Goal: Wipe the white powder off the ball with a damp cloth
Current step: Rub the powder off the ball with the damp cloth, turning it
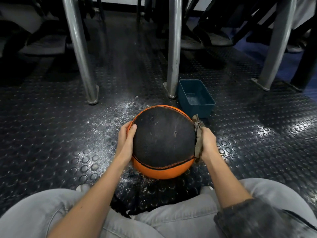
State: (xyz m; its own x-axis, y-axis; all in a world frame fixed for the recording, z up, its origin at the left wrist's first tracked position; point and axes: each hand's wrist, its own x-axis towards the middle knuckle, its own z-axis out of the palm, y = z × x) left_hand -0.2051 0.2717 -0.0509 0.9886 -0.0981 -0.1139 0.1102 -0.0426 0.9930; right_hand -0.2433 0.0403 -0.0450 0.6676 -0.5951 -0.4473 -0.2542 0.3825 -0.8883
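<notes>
Orange-and-black ball [163, 141] gripped by left hand [126, 140], right hand [206, 143] holding a brown cloth [199, 140] against its side.

Pretty sure this is some shared indoor seating hall, a canteen or classroom kind of place, not somebody's house. The big giveaway is the floor [51, 134]: black rubber with raised round studs, the tough commercial stuff. Thick steel legs [173, 48] stand at 11, 12 and 2 o'clock, and the 2 o'clock one ends in a foot plate [257, 82] lying flat on the rubber. Other people's sandalled feet [190, 42] sit behind the legs around 1 o'clock, with more shoes [46, 45] at 10 o'clock. Can't pin down the exact room type.
</notes>
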